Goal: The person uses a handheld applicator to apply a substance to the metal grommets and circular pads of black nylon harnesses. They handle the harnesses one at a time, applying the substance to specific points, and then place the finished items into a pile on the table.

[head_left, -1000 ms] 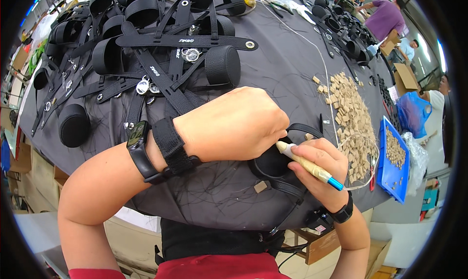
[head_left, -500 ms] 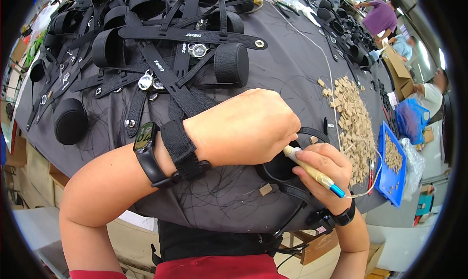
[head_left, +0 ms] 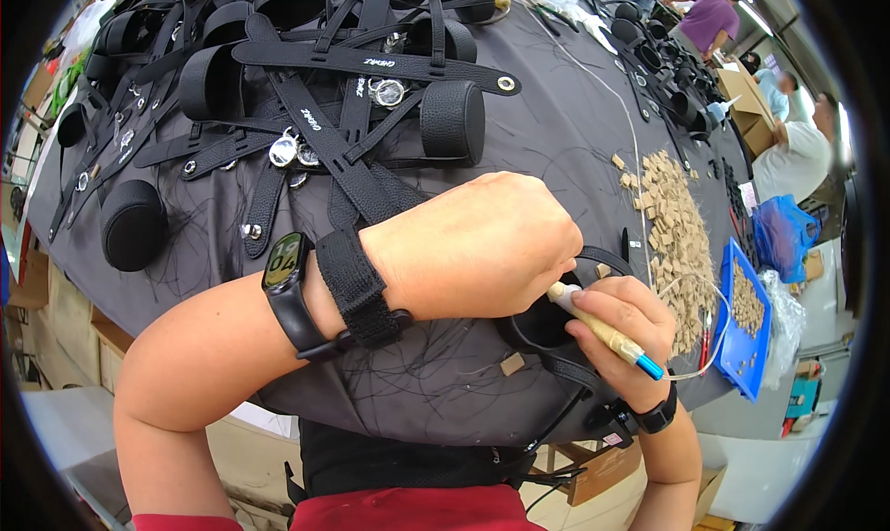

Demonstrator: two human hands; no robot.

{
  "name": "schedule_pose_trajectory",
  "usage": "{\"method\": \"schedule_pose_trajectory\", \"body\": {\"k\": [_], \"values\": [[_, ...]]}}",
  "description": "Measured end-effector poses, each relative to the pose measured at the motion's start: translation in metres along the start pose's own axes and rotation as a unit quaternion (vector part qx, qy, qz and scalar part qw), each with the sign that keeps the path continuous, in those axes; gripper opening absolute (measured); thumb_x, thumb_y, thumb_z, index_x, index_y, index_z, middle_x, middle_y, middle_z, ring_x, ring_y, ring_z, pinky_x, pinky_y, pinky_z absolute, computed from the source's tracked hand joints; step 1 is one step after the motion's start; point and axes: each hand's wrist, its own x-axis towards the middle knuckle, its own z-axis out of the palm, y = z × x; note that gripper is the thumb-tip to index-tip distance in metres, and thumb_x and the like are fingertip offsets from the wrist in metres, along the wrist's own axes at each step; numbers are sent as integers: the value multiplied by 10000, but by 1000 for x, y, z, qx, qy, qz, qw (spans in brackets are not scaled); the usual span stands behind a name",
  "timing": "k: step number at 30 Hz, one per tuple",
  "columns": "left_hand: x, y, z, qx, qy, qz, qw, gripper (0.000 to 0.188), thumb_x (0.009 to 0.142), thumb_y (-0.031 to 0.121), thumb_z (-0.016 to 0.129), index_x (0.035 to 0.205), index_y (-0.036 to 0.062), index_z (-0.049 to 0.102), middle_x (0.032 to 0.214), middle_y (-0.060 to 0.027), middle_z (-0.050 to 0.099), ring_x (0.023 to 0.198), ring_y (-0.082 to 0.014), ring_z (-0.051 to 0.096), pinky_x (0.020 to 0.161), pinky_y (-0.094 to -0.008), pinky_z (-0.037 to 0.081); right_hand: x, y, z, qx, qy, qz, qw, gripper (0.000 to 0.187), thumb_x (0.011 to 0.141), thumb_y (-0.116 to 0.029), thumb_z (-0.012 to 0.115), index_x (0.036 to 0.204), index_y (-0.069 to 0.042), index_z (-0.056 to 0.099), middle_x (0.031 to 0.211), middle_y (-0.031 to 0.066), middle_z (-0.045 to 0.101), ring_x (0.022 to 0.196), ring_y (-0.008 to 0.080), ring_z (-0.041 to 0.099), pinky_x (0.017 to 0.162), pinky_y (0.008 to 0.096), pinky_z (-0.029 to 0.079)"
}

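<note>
My left hand (head_left: 482, 243) is closed, knuckles up, over a round black leather cup (head_left: 542, 322) near the table's front edge. Its fingertips are hidden, so what they pinch cannot be made out. In my right hand (head_left: 626, 322) is a pen-shaped corded tool (head_left: 607, 334) with a tan wrapped handle and a blue end. The tool's pale tip points at the fingers of my left hand, close beside the cup. A black strap (head_left: 570, 371) trails from the cup toward my right wrist. One small tan block (head_left: 512, 364) lies just in front of the cup.
Black leather straps and cups with metal rings (head_left: 371, 95) are heaped at the far left. A pile of tan blocks (head_left: 672, 243) lies to the right, beside a blue tray (head_left: 744, 318) holding more. A white cord (head_left: 612, 95) crosses the dark cloth (head_left: 547, 132). Other people are at the far right.
The view has shifted slightly, so the table's things appear a little further right. Both hands keep nearly the same pose, with the tool's tip still near my left fingers.
</note>
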Motion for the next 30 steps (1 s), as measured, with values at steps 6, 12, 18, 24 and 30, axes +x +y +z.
{"method": "schedule_pose_trajectory", "body": {"k": [6, 12, 18, 24, 30], "values": [[-1, 1, 0, 4, 2, -3, 1000, 222, 844, 127, 625, 664, 5, 580, 623, -179, 580, 639, -373, 613, 594, -435, 493, -3, 0, -1, 10, 17, 25, 999, 363, 658, 14, 818, 998, -1, 693, 817, 114, 651, 742, 253, 667, 650, 314, 546], [-1, 0, 1, -9, 9, 2, 1000, 211, 832, 118, 636, 663, 7, 575, 629, -173, 584, 659, -364, 624, 602, -438, 498, -4, 2, -1, 12, 12, 18, 1000, 363, 640, 2, 831, 979, 5, 703, 821, 113, 642, 738, 248, 659, 637, 317, 542], [-1, 0, 2, -15, 14, 2, 1000, 195, 826, 117, 646, 676, 15, 574, 639, -167, 588, 675, -361, 631, 603, -439, 501, -2, 2, 0, 4, 2, 5, 1000, 354, 633, 0, 831, 963, 10, 703, 794, 94, 622, 710, 237, 638, 608, 317, 519], [-2, 0, 2, -10, 17, 7, 1000, 198, 828, 116, 645, 676, 13, 571, 639, -167, 588, 681, -360, 633, 609, -439, 502, 0, 2, 2, 7, 8, -1, 1000, 353, 628, -6, 832, 957, 5, 705, 775, 85, 608, 693, 233, 628, 595, 318, 508], [-2, 1, 0, -6, -4, 2, 1000, 203, 837, 122, 638, 681, 9, 574, 649, -170, 594, 691, -362, 634, 619, -439, 503, 1, 1, 1, 1, 2, -3, 1000, 357, 624, -14, 836, 956, 2, 705, 771, 83, 606, 688, 232, 627, 593, 319, 506]]}}
